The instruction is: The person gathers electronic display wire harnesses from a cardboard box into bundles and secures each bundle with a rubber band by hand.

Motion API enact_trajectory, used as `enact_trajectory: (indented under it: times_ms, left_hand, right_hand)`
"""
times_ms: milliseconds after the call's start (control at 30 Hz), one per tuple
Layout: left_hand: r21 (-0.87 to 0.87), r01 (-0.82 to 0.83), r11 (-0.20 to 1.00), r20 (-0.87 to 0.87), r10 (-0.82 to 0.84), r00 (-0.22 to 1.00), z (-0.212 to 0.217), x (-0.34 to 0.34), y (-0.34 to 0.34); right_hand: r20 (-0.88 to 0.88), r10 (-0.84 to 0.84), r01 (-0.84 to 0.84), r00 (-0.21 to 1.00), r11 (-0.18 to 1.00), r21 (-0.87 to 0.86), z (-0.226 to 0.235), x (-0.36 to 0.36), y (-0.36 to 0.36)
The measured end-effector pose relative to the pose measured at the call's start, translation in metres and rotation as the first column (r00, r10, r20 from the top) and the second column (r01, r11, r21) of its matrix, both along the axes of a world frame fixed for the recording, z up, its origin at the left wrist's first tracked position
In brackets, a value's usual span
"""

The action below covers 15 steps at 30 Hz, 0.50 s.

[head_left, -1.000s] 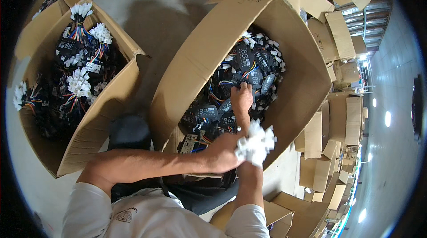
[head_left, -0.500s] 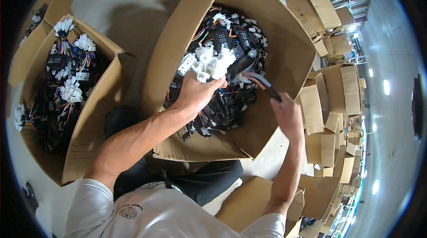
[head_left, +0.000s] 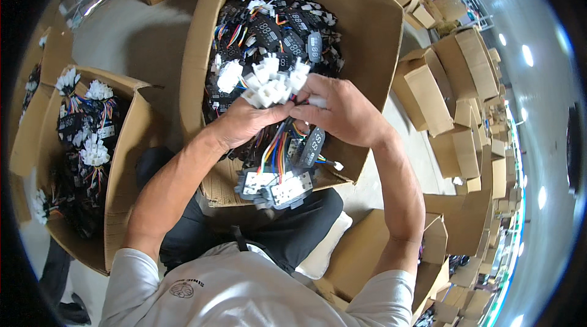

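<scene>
My left hand (head_left: 244,122) is closed round a bunch of white plug connectors (head_left: 269,87) on coloured wires. From the bunch, the wires (head_left: 278,149) run down to several small circuit boards (head_left: 278,187) and a black digital display module (head_left: 312,145), hanging over the near edge of the large cardboard box (head_left: 194,76). My right hand (head_left: 348,110) meets the left at the bunch, its thumb and fingers pinched on a white connector (head_left: 317,102). Beneath both hands, the box holds a heap of black display modules (head_left: 293,24) with wires and white plugs.
At the left, a smaller cardboard box (head_left: 125,186) holds bundled modules with white connector bunches (head_left: 95,151). Another open box (head_left: 361,247) is by my right side. Stacked cartons (head_left: 422,94) line the right. My legs (head_left: 306,229) are against the large box's near side.
My right hand has come in from the right to the bunch in my left hand. Boards and wires now hang below the hands. The view has shifted, so the boxes sit differently.
</scene>
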<state>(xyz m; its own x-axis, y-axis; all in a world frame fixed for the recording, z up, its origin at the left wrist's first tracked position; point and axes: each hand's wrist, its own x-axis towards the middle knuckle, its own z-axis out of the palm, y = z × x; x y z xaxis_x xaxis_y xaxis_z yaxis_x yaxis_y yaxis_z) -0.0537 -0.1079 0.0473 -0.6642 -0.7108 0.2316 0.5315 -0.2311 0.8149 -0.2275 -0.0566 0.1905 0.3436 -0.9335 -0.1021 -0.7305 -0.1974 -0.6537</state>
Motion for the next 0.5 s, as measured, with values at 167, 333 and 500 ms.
enact_trajectory:
  times_ms: [167,333,500]
  left_hand:
    - [0.036,0.281,0.959,-0.187,-0.27,0.944,0.0,0.012,-0.008]
    - [0.206,0.175,0.963,0.04,-0.187,0.982,0.035,0.017,0.015]
    - [0.08,0.153,0.985,0.005,-0.154,0.988,0.018,0.029,-0.001]
  right_hand:
    - [0.171,-0.035,0.027,0.985,0.999,0.047,0.001,0.008,0.005]
    - [0.176,-0.094,0.092,0.98,0.996,0.02,-0.016,-0.014,0.014]
    - [0.424,-0.227,0.198,0.877,0.974,0.112,-0.073,-0.078,0.048]
